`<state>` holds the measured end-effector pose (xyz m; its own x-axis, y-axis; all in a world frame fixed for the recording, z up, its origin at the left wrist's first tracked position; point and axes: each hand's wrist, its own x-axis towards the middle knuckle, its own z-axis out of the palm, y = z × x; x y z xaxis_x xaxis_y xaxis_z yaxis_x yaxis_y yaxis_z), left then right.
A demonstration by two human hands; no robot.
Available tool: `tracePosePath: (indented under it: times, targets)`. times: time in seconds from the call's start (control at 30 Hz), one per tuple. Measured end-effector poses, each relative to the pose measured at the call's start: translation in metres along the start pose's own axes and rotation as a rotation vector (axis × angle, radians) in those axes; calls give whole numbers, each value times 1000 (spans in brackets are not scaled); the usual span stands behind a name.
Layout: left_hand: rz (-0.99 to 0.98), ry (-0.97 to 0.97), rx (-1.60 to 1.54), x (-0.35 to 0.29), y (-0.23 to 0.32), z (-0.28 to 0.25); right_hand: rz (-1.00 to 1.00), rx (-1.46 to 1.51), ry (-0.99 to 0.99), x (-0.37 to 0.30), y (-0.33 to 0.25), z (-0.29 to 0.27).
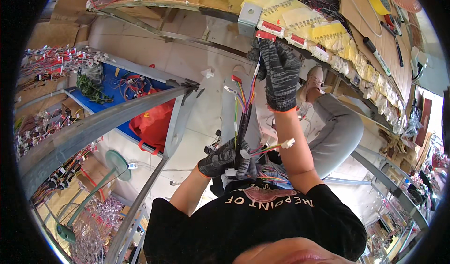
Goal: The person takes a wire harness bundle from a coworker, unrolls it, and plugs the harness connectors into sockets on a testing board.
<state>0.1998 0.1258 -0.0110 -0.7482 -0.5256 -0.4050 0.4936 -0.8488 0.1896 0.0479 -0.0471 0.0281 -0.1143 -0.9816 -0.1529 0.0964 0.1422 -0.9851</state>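
Both hands wear dark grey knit gloves. My left hand grips the black-wrapped trunk of a wire harness low down, near my chest. From the trunk, coloured wires fan upward, some ending in small red and white connectors. My right hand is raised to the edge of the assembly board and pinches a wire of the harness close to a red-and-white connector holder. A white connector on short coloured wires sticks out beside my right forearm.
A grey metal frame bar runs diagonally at left. Behind it lie a blue table, a red bag and bundles of wires. A green standing fan sits lower left. Tools lie on the board at upper right.
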Motion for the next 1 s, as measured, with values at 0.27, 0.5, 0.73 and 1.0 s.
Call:
tracePosePath:
  times: [0.27, 0.5, 0.73, 1.0]
  targets:
    - [129, 187, 21, 1, -7, 12, -61, 39, 114, 1, 11, 3]
    - [587, 625, 415, 26, -31, 20, -172, -17, 275, 3, 21, 17]
    - [812, 899, 724, 37, -24, 10, -368, -448, 99, -18, -1, -37]
    - [855, 1002, 1596, 51, -22, 9, -289, -576, -441, -24, -24, -45]
